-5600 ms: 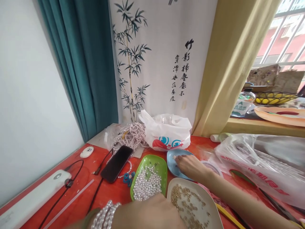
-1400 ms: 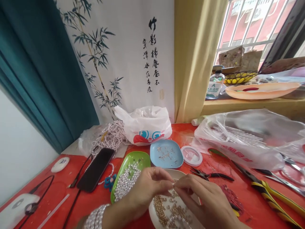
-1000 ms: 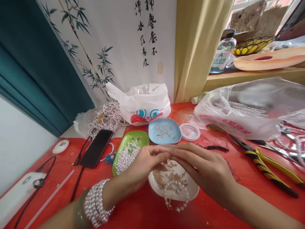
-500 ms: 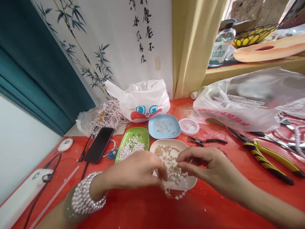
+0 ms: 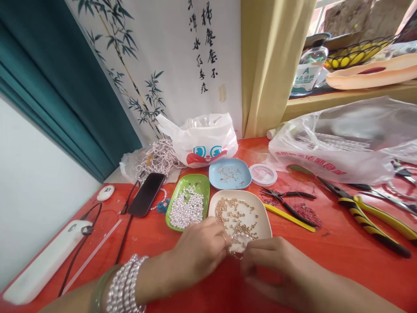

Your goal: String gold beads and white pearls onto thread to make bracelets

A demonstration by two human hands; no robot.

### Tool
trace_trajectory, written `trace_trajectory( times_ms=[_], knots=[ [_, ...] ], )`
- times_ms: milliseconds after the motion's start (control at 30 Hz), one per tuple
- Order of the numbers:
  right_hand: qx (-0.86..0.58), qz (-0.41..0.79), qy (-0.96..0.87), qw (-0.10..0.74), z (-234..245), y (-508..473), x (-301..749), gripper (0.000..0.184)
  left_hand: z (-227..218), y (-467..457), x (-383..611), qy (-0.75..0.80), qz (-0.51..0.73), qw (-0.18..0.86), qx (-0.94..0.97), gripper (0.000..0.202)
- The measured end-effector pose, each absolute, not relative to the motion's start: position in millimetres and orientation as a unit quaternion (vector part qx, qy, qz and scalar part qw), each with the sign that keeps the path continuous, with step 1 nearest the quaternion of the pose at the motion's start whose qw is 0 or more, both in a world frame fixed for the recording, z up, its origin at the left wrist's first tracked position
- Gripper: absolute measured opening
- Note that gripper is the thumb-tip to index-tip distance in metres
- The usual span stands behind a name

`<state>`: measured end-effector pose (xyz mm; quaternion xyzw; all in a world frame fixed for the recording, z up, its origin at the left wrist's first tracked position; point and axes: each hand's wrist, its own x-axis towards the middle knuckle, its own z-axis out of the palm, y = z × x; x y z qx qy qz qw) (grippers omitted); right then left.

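Observation:
My left hand (image 5: 203, 243) is closed in a pinch on a small pearl-bead bracelet (image 5: 241, 238), which hangs over the near part of a cream tray (image 5: 263, 221). My right hand (image 5: 276, 267) is beside the bracelet's right edge, its fingers curled together and slightly blurred; what they hold is hidden. Gold beads (image 5: 233, 208) lie scattered in the cream tray. Left of it, a green tray (image 5: 206, 187) holds white pearl beads (image 5: 187, 208). A blue tray (image 5: 213, 176) behind has small metal pieces.
Black-handled pliers (image 5: 293, 204), a yellow strip (image 5: 289, 217) and a pile of red bits (image 5: 306, 213) lie at right, with larger yellow-black pliers (image 5: 365, 217) beyond. Plastic bags (image 5: 202, 139) stand behind. A phone (image 5: 146, 194), cables and a white power strip (image 5: 45, 261) lie left.
Both hands have come lower and nearer to me. My right hand has dropped from above the cream tray to its near edge. The view has shifted, uncovering the yellow strip and red bits.

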<state>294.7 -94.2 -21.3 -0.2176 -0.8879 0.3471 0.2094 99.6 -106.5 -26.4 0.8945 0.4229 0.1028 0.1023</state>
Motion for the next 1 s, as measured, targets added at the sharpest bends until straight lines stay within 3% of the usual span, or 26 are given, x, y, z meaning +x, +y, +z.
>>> trace_trajectory(
  times_ms=[200, 400, 500, 733, 1000],
  knots=[
    [-0.199, 0.310, -0.911, 0.184, -26, -95, 295, 0.017, -1, -96, 89, 0.427, 0.147, 0.263, 0.853, 0.014],
    [-0.202, 0.319, -0.904, 0.200, -26, -94, 296, 0.016, 14, -81, 86, 0.399, 0.158, 0.605, 0.670, 0.012],
    [-0.207, 0.324, -0.892, 0.236, -25, -91, 296, 0.015, 8, -76, 87, 0.379, 0.195, 0.690, 0.584, 0.011],
    [-0.254, 0.363, -0.851, 0.283, -19, -83, 297, 0.009, -6, -70, 99, 0.424, 0.326, 0.667, 0.519, 0.017],
    [-0.332, 0.433, -0.772, 0.326, 0, -75, 295, 0.006, 3, -66, 107, 0.457, 0.406, 0.522, 0.595, 0.010]
  ],
)
